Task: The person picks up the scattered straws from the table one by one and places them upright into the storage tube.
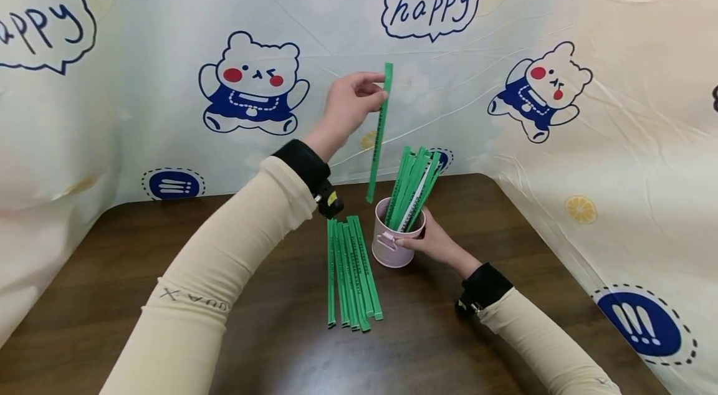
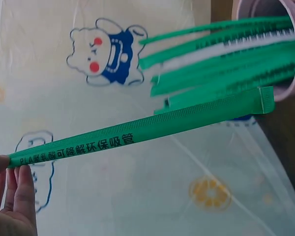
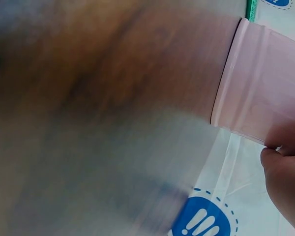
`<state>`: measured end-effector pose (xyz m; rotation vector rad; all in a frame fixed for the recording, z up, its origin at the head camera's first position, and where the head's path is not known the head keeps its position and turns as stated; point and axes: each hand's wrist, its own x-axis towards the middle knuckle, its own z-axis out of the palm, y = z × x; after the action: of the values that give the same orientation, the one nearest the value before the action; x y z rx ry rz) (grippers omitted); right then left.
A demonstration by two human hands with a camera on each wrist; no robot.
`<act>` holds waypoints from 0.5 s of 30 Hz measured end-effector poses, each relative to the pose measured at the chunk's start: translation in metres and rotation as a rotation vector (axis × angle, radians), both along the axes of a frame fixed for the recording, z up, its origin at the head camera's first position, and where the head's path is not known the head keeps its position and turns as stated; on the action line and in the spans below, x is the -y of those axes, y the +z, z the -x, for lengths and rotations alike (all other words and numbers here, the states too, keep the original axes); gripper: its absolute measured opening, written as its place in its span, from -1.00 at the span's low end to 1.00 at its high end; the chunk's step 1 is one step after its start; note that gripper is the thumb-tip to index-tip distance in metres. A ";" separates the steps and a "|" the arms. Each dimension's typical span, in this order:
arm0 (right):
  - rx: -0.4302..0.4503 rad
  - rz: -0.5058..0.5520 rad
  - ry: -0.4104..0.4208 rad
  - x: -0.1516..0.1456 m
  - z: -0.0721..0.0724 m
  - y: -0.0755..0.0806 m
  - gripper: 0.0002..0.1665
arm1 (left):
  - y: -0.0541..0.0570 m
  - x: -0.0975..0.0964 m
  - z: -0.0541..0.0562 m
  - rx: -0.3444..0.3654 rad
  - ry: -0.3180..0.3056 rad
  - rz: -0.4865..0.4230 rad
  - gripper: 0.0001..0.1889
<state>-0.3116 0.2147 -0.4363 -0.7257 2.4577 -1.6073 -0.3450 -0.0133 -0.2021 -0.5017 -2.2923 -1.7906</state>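
High above the table my left hand (image 1: 349,105) pinches a green wrapped straw (image 1: 378,139) near its top end. The straw hangs nearly upright, its lower end just left of and above the bucket's rim. In the left wrist view, dark printed characters run along this wrapped straw (image 2: 137,133). A small pink bucket (image 1: 391,253) stands on the table with several green wrapped straws (image 1: 408,186) leaning in it, one showing a white strip. My right hand (image 1: 437,242) grips the bucket's right side, thumb at the front; some fingers are hidden behind it.
Several more green wrapped straws (image 1: 350,276) lie side by side left of the bucket. The brown wooden table (image 1: 280,333) meets a printed cloth backdrop (image 1: 336,9) at the back and sides.
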 end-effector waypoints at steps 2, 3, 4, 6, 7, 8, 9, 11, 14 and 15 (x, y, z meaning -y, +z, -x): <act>0.005 0.005 -0.003 0.000 -0.001 0.000 0.16 | -0.006 -0.011 0.000 -0.011 -0.026 -0.004 -0.62; 0.003 0.004 -0.003 0.000 -0.001 0.000 0.16 | -0.010 -0.017 -0.001 -0.016 -0.039 -0.003 -0.62; 0.002 0.002 -0.006 -0.001 -0.001 -0.001 0.15 | -0.013 -0.022 -0.001 -0.016 -0.052 -0.001 -0.63; -0.003 0.002 -0.013 -0.001 -0.001 -0.001 0.14 | -0.021 -0.031 -0.002 -0.014 -0.079 0.008 -0.63; -0.005 0.002 -0.017 -0.001 -0.001 -0.001 0.14 | -0.025 -0.034 -0.003 -0.014 -0.094 0.012 -0.62; -0.008 0.004 -0.016 -0.001 0.000 -0.002 0.13 | -0.029 -0.038 -0.004 -0.014 -0.106 0.018 -0.63; -0.012 0.002 -0.017 -0.001 0.001 -0.002 0.13 | -0.033 -0.040 -0.004 -0.014 -0.116 0.027 -0.62; -0.018 -0.005 -0.018 -0.001 0.002 -0.002 0.11 | -0.041 -0.044 -0.006 -0.010 -0.129 0.038 -0.63; -0.020 -0.009 -0.015 -0.002 0.003 -0.003 0.10 | -0.053 -0.049 -0.007 0.002 -0.154 0.056 -0.63; -0.025 -0.014 -0.015 -0.002 0.003 -0.003 0.09 | -0.058 -0.050 -0.007 0.007 -0.163 0.063 -0.63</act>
<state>-0.3147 0.2167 -0.4394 -0.7313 2.4956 -1.5938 -0.3380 0.0369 -0.2602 -0.7138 -2.3803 -1.7976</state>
